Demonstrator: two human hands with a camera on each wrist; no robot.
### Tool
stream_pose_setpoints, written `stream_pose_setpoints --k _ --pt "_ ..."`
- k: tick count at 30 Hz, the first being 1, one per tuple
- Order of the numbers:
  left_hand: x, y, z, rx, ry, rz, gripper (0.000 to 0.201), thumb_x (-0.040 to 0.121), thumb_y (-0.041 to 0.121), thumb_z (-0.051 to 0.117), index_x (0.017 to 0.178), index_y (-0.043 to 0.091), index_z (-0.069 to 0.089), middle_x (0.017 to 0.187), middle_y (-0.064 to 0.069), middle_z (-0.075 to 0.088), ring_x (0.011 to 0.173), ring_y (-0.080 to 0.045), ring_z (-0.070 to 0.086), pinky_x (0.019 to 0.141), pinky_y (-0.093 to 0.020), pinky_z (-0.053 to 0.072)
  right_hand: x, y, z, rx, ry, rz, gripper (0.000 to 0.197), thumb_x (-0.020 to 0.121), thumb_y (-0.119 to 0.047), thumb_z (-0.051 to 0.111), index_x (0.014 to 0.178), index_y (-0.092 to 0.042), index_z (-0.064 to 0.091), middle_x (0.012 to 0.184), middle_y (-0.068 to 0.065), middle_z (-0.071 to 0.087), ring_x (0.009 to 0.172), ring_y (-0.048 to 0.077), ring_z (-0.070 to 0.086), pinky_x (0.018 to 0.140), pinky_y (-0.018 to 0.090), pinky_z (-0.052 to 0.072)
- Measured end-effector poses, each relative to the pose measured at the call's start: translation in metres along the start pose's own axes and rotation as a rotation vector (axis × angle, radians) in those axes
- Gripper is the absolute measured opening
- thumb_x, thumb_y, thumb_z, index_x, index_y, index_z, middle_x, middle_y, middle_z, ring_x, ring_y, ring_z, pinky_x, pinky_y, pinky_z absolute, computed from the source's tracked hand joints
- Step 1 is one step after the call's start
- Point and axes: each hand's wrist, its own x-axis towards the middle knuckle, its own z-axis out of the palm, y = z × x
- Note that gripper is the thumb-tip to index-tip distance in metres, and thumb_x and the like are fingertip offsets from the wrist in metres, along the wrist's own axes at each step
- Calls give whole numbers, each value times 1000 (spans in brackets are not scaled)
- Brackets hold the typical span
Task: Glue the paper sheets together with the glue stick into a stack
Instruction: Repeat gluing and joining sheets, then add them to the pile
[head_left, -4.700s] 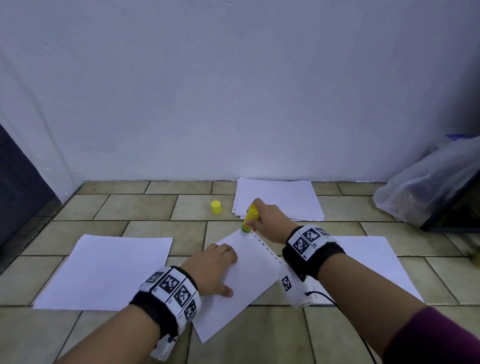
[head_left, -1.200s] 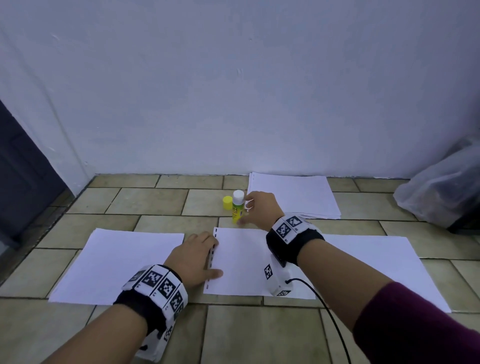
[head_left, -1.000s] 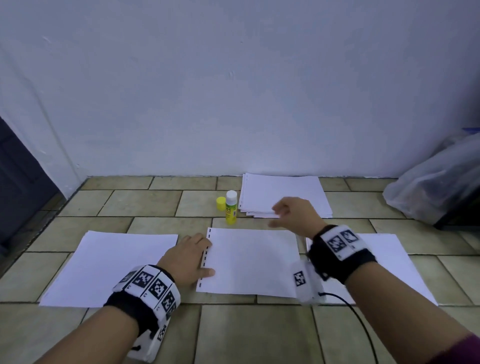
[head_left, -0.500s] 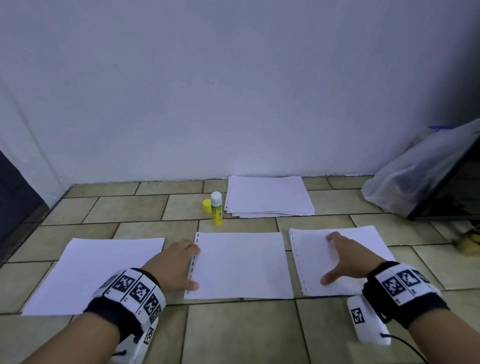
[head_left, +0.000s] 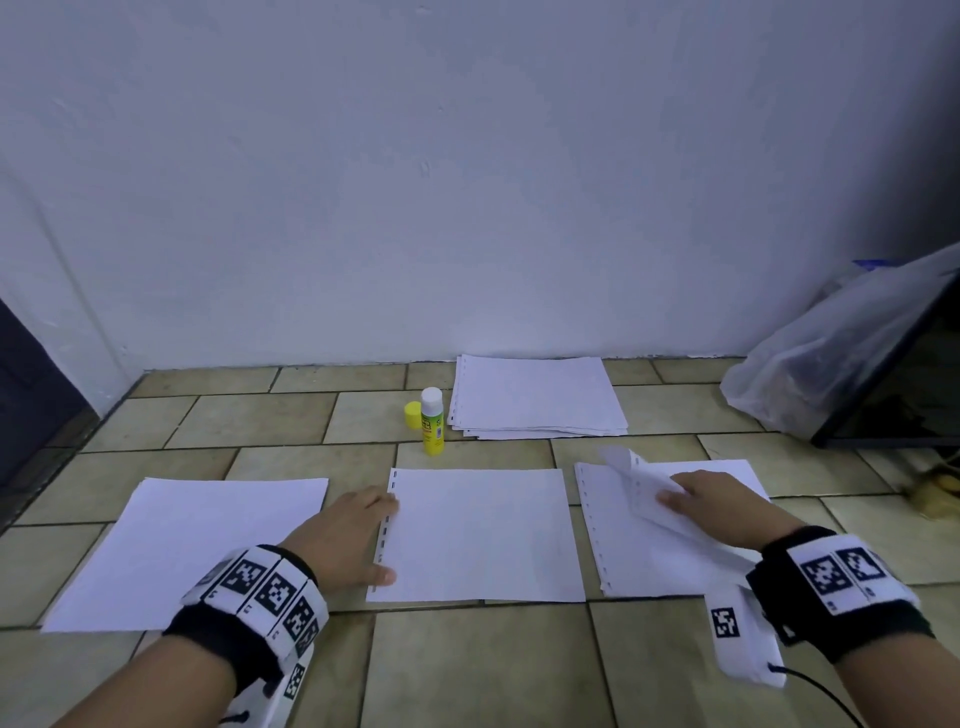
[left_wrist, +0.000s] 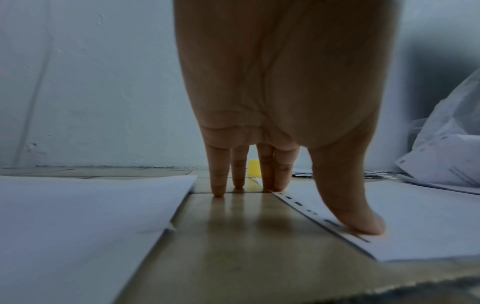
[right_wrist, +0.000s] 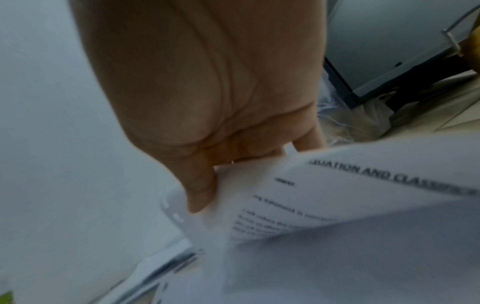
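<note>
A person's left hand (head_left: 347, 538) lies flat with fingers straight at 7 o'clock on a tiled floor (head_left: 467, 665), its thumb (left_wrist: 355, 214) pressing the punched edge of the centre sheet (head_left: 480, 535). At 4 o'clock the right hand (head_left: 722, 512) pinches a printed top sheet (head_left: 641, 488), lifting its near-left corner off the right pile (head_left: 628, 561). A further sheet (head_left: 192, 540) lies at 9 o'clock. Beyond, at 12 o'clock, the uncapped glue stick (head_left: 432, 428) stands upright, its yellow cap (head_left: 412, 415) just beside it and a paper stack (head_left: 535, 397) against the wall (head_left: 467, 182). A plastic bag (head_left: 826, 358) sits at 2 o'clock.
</note>
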Motion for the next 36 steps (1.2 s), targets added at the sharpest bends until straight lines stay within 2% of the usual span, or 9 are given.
stream_pose_setpoints --k 4,8,11,15,17,20,23,30,36 --pt "0 -2 -1 5 -3 -2 84 86 47 64 151 19 19 156 8 15 141 -12 22 112 -28 29 -9 -12 -25 82 255 68 28 100 -24 42 83 -6 56 73 6 54 69 23 51 55 29 32" --pt "1 -2 -1 14 4 -12 82 85 49 65 149 21 23 153 10 19 137 -11 26 108 -28 34 -21 -37 -37 32 392 57 24 97 -25 42 85 -9 54 67 0 50 60 14 48 48 25 29" --pt "2 0 0 27 26 -18 80 83 51 65 147 22 26 150 11 22 134 -10 29 104 -27 37 -32 -76 -26 -2 312 -42 23 99 -28 39 91 -13 54 72 -1 53 67 19 51 54 28 33" --pt "0 -1 4 32 48 -21 82 80 55 66 146 24 28 149 10 19 134 -10 29 101 -27 40 -39 -136 20 -3 151 -225 27 97 -32 40 105 -14 59 106 9 64 100 27 58 76 31 39" --pt "-2 -2 5 20 55 -23 85 80 56 66 148 24 26 152 8 11 137 -11 27 103 -28 40 -33 -158 43 -32 82 -261 32 98 -37 38 112 -15 56 115 9 61 112 27 52 91 35 37" --pt "-5 -2 7 10 49 -23 86 82 56 64 150 25 21 158 8 4 142 -11 22 109 -29 36 -20 -178 69 29 -71 -230 44 98 -45 35 128 -17 49 128 8 48 129 30 34 105 52 30" --pt "-5 -3 8 9 55 -19 86 83 57 62 150 25 20 159 10 5 142 -10 22 109 -29 35 -10 -188 83 117 -144 -219 51 97 -48 36 135 -14 43 133 10 42 133 34 27 105 58 32" --pt "-4 -3 8 23 54 -19 82 82 59 62 147 24 25 156 10 13 138 -10 28 106 -29 38 -1 -200 90 126 -138 -148 55 97 -50 34 138 -14 37 139 11 41 136 35 26 106 60 30" --pt "-3 -3 9 28 56 -17 82 82 60 61 147 24 24 156 10 13 137 -10 29 105 -28 39 -4 -204 90 103 -136 -114 55 97 -51 34 138 -15 38 141 11 38 138 35 22 106 62 28"
